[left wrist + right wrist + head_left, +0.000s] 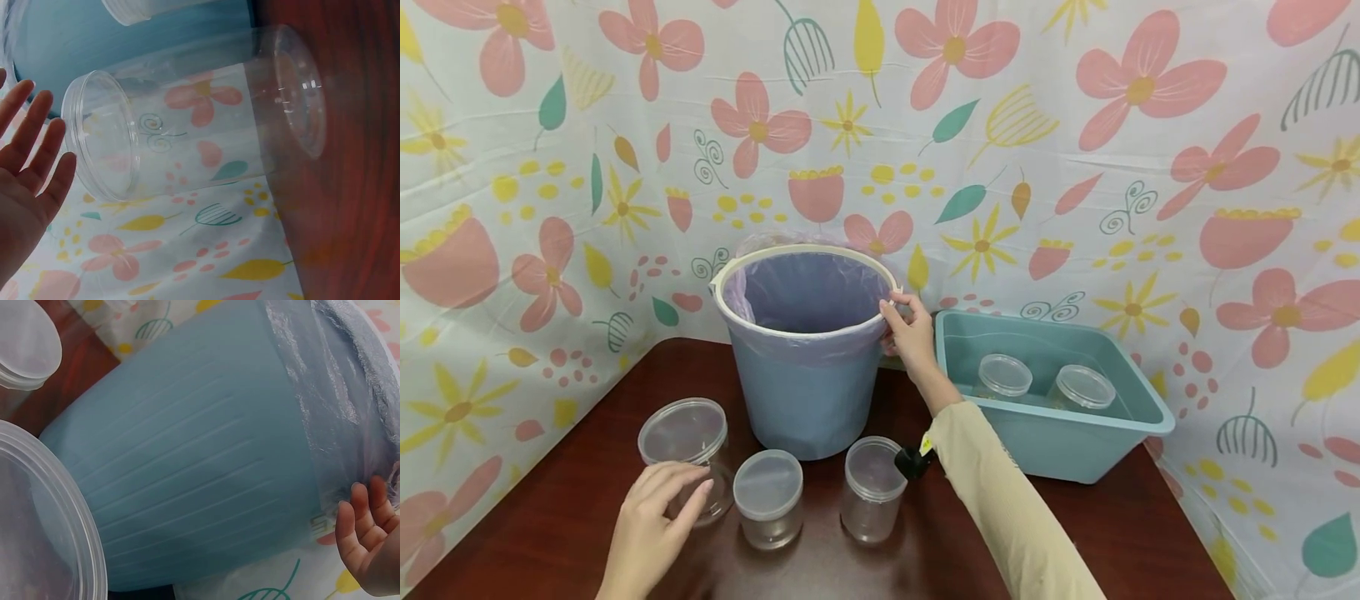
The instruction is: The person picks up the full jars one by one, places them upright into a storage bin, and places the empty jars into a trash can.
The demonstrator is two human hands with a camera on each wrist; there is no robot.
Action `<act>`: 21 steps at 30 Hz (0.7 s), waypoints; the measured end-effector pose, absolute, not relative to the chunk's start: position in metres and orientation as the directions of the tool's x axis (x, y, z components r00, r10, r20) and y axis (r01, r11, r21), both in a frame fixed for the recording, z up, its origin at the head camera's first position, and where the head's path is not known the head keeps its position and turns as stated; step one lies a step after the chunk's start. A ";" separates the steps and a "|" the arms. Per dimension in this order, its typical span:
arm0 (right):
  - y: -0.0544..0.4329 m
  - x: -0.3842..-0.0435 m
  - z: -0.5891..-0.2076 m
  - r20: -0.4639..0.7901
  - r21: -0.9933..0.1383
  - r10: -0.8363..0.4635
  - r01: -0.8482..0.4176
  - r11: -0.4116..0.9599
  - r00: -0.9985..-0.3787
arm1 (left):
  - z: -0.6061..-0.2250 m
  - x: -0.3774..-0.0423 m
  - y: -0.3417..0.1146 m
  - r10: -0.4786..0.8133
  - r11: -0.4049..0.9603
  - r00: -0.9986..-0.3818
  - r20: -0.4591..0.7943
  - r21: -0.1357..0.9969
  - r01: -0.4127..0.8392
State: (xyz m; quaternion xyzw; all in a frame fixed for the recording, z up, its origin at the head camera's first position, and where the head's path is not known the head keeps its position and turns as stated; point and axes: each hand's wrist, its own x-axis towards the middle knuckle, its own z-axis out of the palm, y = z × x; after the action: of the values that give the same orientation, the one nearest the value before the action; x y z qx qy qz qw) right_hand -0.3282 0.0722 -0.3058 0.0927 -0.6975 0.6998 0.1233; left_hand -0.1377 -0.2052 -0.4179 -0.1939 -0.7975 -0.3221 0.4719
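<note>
Right hand (914, 337): yours pinches the white rim (797, 332) of the lined bin (808, 396) at its right side.
Left hand (651, 518): yours is relaxed, fingers apart, beside the large jar (683, 429); contact unclear.
Bin: on your worktop (820, 575), two smaller jars (769, 500) in front.
Teal tub (1007, 433): right of the bin, two lidded jars (1004, 375) inside.

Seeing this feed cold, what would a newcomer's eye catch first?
First, the blue bin at centre, a thin bag lining it and the right grip at its rim. Three clear jars stand in front, the left grip by the leftmost; two more sit in the teal tub at right.
</note>
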 end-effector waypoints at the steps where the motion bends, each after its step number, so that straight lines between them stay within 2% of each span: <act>1: 0.072 -0.328 -0.306 0.304 -0.953 0.044 -0.304 0.005 -0.952 | -0.416 -0.139 -0.205 0.005 0.715 -0.462 0.887 0.321 0.622; 6: 0.072 -0.328 -0.307 0.309 -0.951 0.047 -0.309 0.012 -0.950 | -0.409 -0.144 -0.207 -0.033 0.704 -0.421 0.907 0.319 0.634; 12: 0.073 -0.328 -0.307 0.316 -0.949 0.049 -0.316 0.010 -0.947 | -0.406 -0.149 -0.213 -0.074 0.713 -0.404 0.912 0.332 0.617; 19: 0.073 -0.329 -0.308 0.317 -0.948 0.051 -0.317 0.007 -0.947 | -0.408 -0.156 -0.222 -0.105 0.791 -0.503 0.858 0.379 0.481; 21: 0.072 -0.329 -0.308 0.314 -0.949 0.051 -0.315 0.005 -0.948 | -0.410 -0.160 -0.224 -0.116 0.804 -0.515 0.849 0.385 0.454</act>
State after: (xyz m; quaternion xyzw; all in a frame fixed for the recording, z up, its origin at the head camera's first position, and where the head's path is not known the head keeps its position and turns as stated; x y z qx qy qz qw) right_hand -0.3290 0.0717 -0.3082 0.0945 -0.6968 0.6989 0.1309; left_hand -0.1595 -0.2237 -0.4096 -0.1030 -0.8184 -0.2959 0.4817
